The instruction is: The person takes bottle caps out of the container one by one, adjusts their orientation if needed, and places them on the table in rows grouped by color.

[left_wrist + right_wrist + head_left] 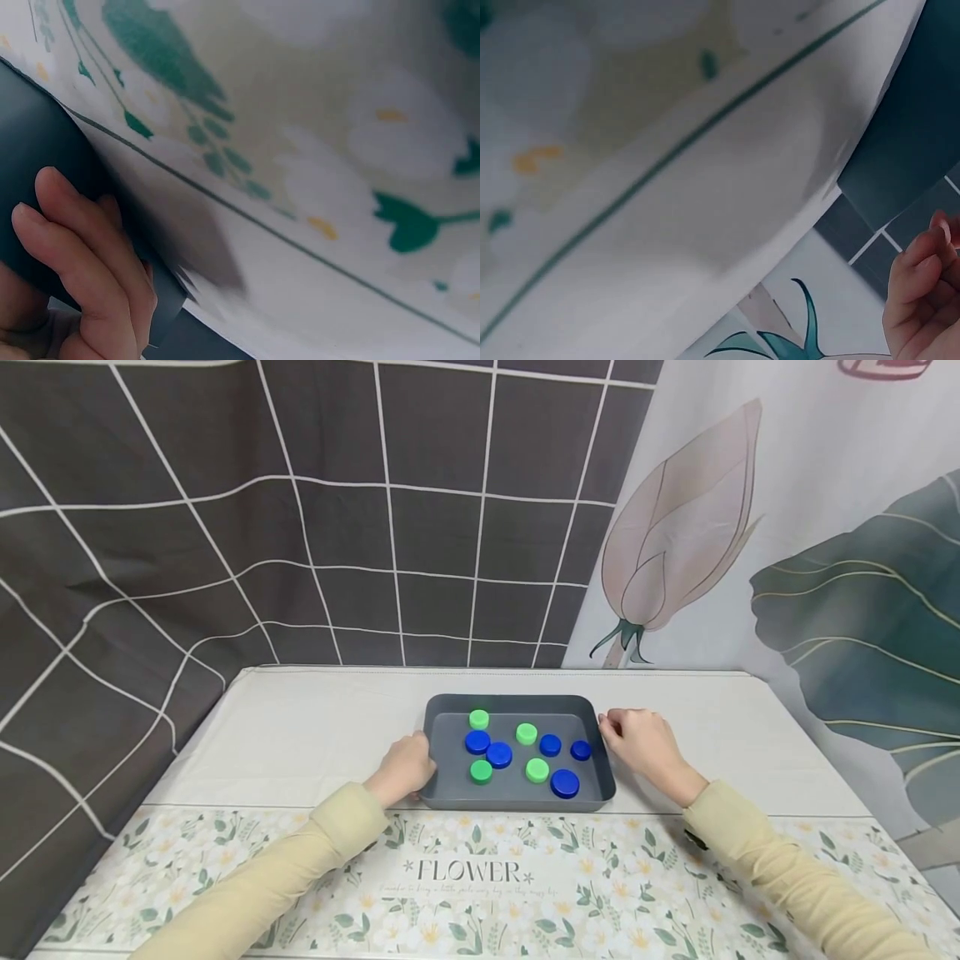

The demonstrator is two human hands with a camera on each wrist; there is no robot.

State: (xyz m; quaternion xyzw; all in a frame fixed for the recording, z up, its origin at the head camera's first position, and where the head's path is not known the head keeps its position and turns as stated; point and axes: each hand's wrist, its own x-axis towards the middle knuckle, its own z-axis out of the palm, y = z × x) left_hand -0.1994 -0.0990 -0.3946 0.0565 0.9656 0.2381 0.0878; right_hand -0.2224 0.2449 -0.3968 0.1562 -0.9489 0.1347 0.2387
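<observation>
A shallow dark grey tray (450,795) lies on the table with several round bottle caps inside. Some are blue, like the large cap (565,783) at front right; others are green, like the cap (527,733) near the middle. My left hand (407,766) grips the tray's left wall, its curled fingers (94,262) against the outer side in the left wrist view; where the thumb lies is unclear. My right hand (643,742) is at the tray's right rim, fingers loosely bent. In the right wrist view its fingertips (926,274) appear slightly apart from the tray wall (911,142).
The pale table (322,710) has a floral cloth band (480,877) along the front, printed "FLOWER". Behind stands a dark grid-patterned curtain (435,535), and to the right a white curtain (697,627) with plant prints.
</observation>
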